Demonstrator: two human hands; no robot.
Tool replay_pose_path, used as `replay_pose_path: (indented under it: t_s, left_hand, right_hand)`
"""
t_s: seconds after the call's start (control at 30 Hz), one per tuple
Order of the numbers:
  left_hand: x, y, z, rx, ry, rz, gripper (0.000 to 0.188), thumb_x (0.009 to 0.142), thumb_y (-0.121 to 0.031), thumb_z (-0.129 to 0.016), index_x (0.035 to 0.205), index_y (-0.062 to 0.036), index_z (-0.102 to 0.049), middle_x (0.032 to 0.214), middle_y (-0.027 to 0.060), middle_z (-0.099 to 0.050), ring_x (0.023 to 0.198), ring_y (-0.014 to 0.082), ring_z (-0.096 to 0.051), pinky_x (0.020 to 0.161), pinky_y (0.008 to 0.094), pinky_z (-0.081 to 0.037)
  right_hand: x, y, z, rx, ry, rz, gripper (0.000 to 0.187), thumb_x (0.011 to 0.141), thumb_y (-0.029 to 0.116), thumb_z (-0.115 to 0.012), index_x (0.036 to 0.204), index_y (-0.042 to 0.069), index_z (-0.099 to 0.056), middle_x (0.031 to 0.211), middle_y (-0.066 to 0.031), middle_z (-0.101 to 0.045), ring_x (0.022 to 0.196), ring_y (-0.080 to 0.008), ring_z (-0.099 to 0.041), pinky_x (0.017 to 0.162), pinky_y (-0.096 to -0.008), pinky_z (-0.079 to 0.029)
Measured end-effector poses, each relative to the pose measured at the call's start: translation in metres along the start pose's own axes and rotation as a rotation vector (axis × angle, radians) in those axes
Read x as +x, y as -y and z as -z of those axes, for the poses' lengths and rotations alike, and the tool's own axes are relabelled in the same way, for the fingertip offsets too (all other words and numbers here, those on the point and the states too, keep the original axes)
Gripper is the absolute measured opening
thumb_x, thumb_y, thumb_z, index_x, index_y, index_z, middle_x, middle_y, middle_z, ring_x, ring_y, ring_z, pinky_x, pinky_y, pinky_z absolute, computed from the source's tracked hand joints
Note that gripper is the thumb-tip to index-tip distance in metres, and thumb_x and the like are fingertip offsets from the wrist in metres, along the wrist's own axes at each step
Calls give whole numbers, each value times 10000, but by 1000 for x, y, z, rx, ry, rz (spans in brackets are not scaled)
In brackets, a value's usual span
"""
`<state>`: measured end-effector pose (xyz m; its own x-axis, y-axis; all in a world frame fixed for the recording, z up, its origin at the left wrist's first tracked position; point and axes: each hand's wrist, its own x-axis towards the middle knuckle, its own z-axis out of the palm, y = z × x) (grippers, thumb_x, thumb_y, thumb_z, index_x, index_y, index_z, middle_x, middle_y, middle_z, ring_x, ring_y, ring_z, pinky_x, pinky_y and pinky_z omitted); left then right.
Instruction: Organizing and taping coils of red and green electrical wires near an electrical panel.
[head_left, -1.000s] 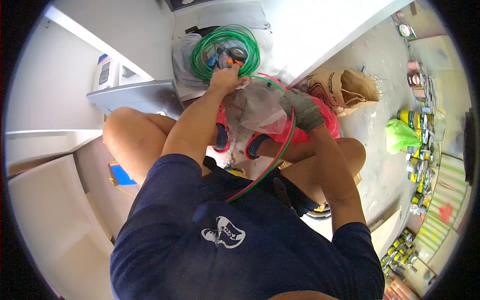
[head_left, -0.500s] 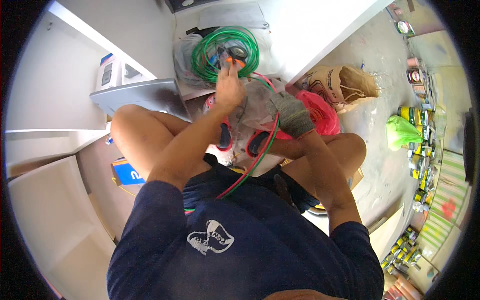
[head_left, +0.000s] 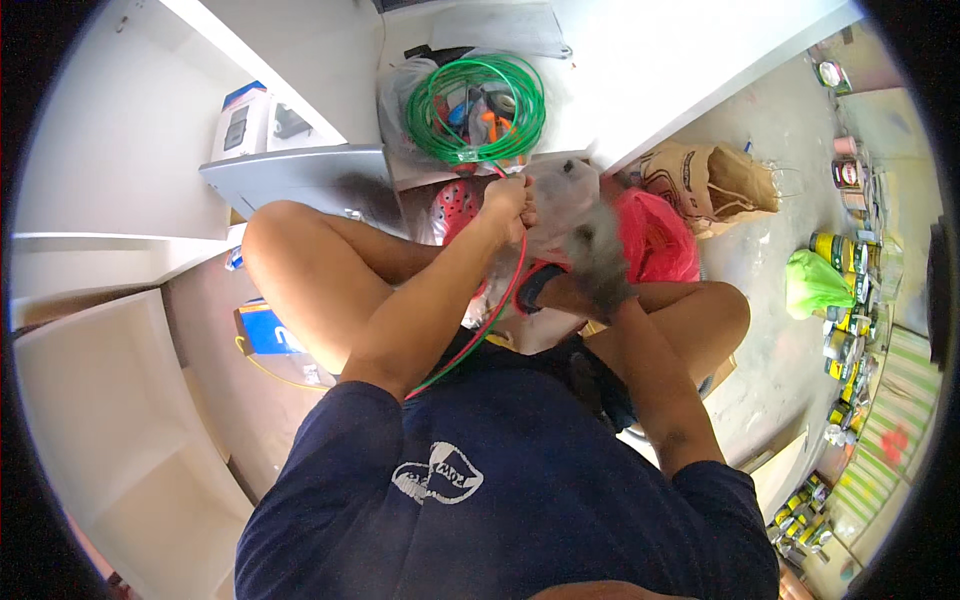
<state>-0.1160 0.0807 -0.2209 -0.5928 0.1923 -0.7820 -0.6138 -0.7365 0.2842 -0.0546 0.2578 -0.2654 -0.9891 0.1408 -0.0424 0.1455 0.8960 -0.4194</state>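
My bare left hand (head_left: 511, 208) is closed around a pair of thin red and green wires (head_left: 491, 322), just in front of a shelf. From that fist the wires run down across my lap towards my shirt. Past it, a coil of green wire (head_left: 420, 120) lies on the shelf. Inside the coil show an orange-handled tool (head_left: 491, 127) and a dark tape roll (head_left: 501, 103). My right hand (head_left: 597, 250), in a grey knit glove, is to the right, apart from the wires. Motion smears its fingers. Beside it sits a red plastic bag (head_left: 660, 245).
A brown paper bag (head_left: 700, 185) stands beyond the red bag. At left, a grey panel (head_left: 300, 190) leans before a white box (head_left: 240, 125). A blue box (head_left: 265, 330) is by my left knee. Paint cans (head_left: 840, 250) and a green bag (head_left: 815, 285) line the right.
My left hand has left the tools inside the coil, come nearer and to the right, and taken the wires. My gloved right hand has let go of the wires and moved nearer me.
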Motion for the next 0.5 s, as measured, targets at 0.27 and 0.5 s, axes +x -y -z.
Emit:
replay_pose_path:
  t_s: [0.27,0.5]
  left_hand:
    - [-27,-4,2,-110,-194,-74,180,953,-304,-411,842,-174,-469,542,-49,-315,392,97,-273,374,267,-210]
    - [-59,-27,-12,-11,-157,-53,171,951,-303,-463,878,-151,-485,608,-55,-355,461,97,-312,415,268,-244]
  right_hand:
    - [98,101,-13,-47,433,375,424,817,138,-592,1237,115,-544,1087,-239,-624,1030,-404,-610,798,-465,-507]
    - [41,148,-25,-198,551,458,394,807,143,-603,1199,112,-573,1072,-236,-630,1020,-402,-614,789,-466,-508]
